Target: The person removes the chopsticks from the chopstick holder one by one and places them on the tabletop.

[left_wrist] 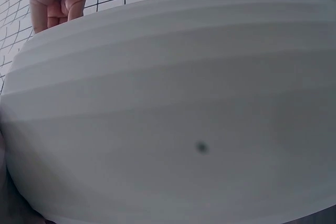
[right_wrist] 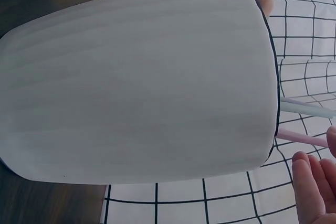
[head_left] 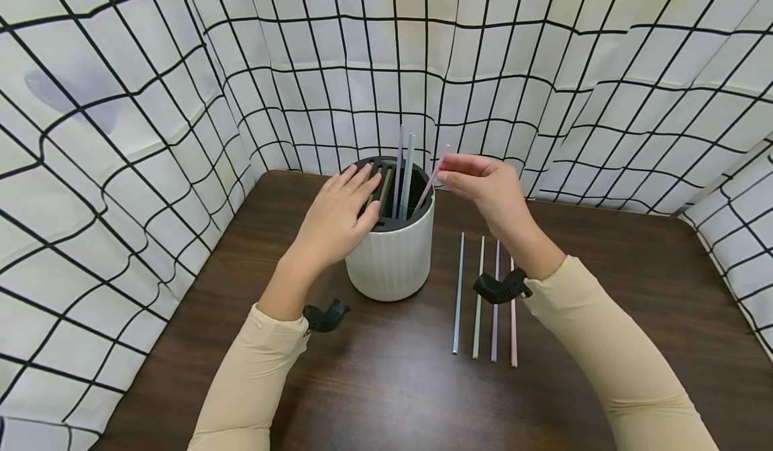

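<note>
A white ribbed utensil holder (head_left: 389, 266) with a black slotted insert (head_left: 386, 166) stands upright on the table. My left hand (head_left: 341, 219) rests on its left rim, fingers spread and fairly straight. At the right side, my right hand (head_left: 483, 182) pinches a pink straw (head_left: 430, 186) between thumb and fingers. This straw leans to the right, its lower end inside the holder; the right wrist view also shows the pink straw (right_wrist: 299, 137) by the fingertips. A purple straw (head_left: 398, 169) and a pale blue straw (head_left: 407, 172) stand in the open part of the insert.
Several pastel straws lie side by side right of the holder: a blue straw (head_left: 459, 293), a green straw (head_left: 479, 303), a purple straw (head_left: 495, 333) and a pink straw (head_left: 514, 337), partly under my right wrist. A white grid-patterned curtain (head_left: 374, 48) surrounds the dark wooden table (head_left: 386, 384).
</note>
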